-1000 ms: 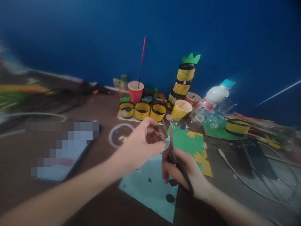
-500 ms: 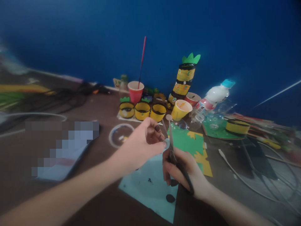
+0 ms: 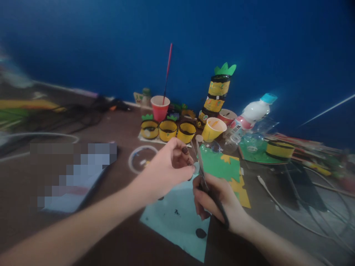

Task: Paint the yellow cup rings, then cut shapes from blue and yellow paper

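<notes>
My left hand [image 3: 172, 166] pinches a small pale-blue paper piece [image 3: 196, 169] between thumb and fingers. Wrapped round the dark handles of a pair of scissors [image 3: 202, 168] is my right hand [image 3: 216, 199]. The blades point up and away, slightly apart, right beside the paper piece. Below both hands lies a light-blue paper sheet [image 3: 177, 225] with dark specks and a black oval piece [image 3: 201, 233] on it. Just beyond my right hand is a green paper sheet [image 3: 219, 168] with yellow cut shapes over and under it.
Three yellow-and-black rings [image 3: 168, 131] stand behind my hands, near a red cup [image 3: 160, 107] with a thin stick. A yellow cup [image 3: 213, 129], a tall pineapple-like stack [image 3: 216, 96] and a tilted bottle [image 3: 253, 111] are farther right. A white cable [image 3: 280, 208] curls at right.
The scissors' blades have turned slightly to the left and the gap between them has narrowed. My right fingers have shifted a little; my left hand stays almost still with the paper piece.
</notes>
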`<state>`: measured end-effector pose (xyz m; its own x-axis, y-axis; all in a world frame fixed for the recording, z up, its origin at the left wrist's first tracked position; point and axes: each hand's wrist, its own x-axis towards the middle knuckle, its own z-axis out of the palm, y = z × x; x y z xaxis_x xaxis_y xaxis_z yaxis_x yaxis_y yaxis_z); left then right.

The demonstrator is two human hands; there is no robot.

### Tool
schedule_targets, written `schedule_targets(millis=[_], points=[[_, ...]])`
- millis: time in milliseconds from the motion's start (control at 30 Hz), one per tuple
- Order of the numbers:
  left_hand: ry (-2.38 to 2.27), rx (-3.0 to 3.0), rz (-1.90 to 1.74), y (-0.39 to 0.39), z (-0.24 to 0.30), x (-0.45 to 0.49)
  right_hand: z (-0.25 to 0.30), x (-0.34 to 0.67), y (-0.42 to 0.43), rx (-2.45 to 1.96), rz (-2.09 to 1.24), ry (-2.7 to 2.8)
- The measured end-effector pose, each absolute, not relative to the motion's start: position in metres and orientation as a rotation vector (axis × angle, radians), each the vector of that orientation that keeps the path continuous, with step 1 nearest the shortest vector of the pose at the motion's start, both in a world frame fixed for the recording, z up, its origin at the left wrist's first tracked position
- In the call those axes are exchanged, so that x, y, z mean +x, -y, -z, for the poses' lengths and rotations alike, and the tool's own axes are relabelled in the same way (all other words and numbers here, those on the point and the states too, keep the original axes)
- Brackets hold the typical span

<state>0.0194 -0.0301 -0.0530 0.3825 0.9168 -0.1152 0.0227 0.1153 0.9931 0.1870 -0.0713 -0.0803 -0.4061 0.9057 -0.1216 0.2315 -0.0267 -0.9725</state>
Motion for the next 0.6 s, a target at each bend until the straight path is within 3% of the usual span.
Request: schedule_targets(millis=[600], points=[[-0.952, 1.307, -0.775, 0.0289, 0.0501, 0.0156, 0.0860, 0.1903, 0.0722, -1.179, -1.492, 1.684]])
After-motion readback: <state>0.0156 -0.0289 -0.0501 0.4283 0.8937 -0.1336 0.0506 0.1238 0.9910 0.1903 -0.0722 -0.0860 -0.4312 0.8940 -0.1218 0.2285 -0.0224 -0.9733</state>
